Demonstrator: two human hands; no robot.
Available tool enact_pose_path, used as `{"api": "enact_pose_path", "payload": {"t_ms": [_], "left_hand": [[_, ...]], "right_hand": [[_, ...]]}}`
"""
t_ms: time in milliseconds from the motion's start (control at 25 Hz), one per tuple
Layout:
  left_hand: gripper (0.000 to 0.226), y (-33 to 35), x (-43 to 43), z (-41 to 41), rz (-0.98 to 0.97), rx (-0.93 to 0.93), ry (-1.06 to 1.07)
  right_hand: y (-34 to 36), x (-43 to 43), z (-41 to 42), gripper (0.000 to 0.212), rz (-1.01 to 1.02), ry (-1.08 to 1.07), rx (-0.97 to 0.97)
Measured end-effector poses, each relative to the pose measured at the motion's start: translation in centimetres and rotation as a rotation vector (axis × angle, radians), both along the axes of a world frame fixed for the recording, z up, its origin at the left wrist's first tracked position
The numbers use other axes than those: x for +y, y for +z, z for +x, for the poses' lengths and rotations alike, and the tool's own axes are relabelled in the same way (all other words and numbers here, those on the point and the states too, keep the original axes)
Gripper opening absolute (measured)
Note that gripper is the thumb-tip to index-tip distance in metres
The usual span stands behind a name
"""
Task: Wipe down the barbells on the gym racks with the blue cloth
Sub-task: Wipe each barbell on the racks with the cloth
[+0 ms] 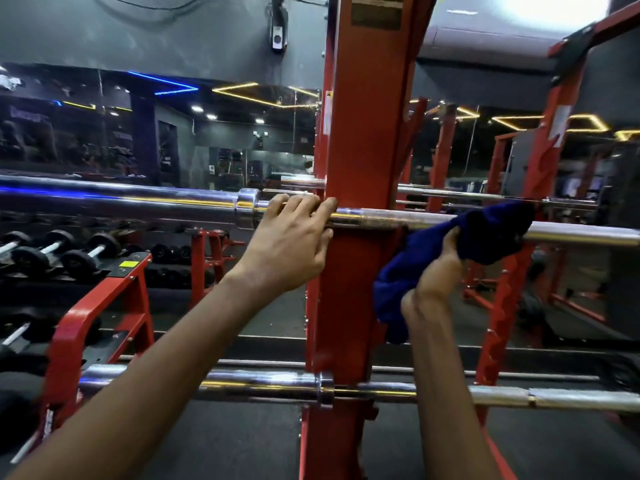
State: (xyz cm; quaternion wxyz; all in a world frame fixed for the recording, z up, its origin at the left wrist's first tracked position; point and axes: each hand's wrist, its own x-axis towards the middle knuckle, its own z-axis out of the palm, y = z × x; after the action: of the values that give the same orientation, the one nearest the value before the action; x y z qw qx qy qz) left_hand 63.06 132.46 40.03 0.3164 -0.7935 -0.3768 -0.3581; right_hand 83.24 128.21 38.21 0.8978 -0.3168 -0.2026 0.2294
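The left hand (294, 233) hooks its fingers over the top bar (138, 202) beside the red post (363, 133). The right hand (438, 271) squeezes the blue cloth (491, 226) against that bar, which runs on sideways to the right.

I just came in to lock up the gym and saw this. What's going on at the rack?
A person is wiping the upper barbell, which sits across the red rack upright. Their left hand holds the bar just left of the upright. Their right hand grips the blue cloth and presses it around the bar to the right of the upright. A lower barbell rests on the rack below, with neither hand on it.
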Motion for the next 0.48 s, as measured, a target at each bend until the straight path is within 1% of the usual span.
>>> {"api": "enact_pose_path", "payload": {"t_ms": [40, 120, 160, 240, 280, 320, 400, 440, 480], "left_hand": [[0.058, 0.1, -0.1, -1.0, 0.024, 0.029, 0.029], [0.057, 0.3, 0.0, -2.9, 0.039, 0.080, 0.051], [0.058, 0.2, 0.0, -3.4, 0.041, 0.095, 0.053], [0.059, 0.3, 0.2, -4.4, 0.049, 0.099, 0.063], [0.059, 0.4, 0.4, -5.0, 0.042, 0.085, 0.068], [0.059, 0.5, 0.7, -5.8, 0.031, 0.062, 0.071], [0.065, 0.5, 1.4, -8.2, 0.017, 0.013, 0.066], [0.071, 0.5, 1.9, -9.9, 0.018, 0.005, 0.062], [0.077, 0.5, 2.3, -11.6, 0.025, 0.011, 0.065]], "right_hand": [[-0.4, -0.7, 0.3, 0.044, -0.083, 0.011, -0.045], [-1.2, -2.5, -0.2, 0.046, -0.180, -0.104, -0.154], [-1.5, -3.5, -1.1, 0.047, -0.185, -0.219, -0.255], [-1.5, -5.0, -3.6, 0.064, -0.198, -0.453, -0.538], [-1.2, -5.3, -4.8, 0.073, -0.205, -0.515, -0.669], [-0.6, -5.4, -5.9, 0.080, -0.208, -0.511, -0.773], [0.4, -4.7, -7.5, 0.093, -0.233, -0.415, -0.919], [1.0, -4.2, -8.1, 0.092, -0.250, -0.420, -0.989], [1.7, -3.7, -8.7, 0.085, -0.279, -0.465, -1.051]]}}
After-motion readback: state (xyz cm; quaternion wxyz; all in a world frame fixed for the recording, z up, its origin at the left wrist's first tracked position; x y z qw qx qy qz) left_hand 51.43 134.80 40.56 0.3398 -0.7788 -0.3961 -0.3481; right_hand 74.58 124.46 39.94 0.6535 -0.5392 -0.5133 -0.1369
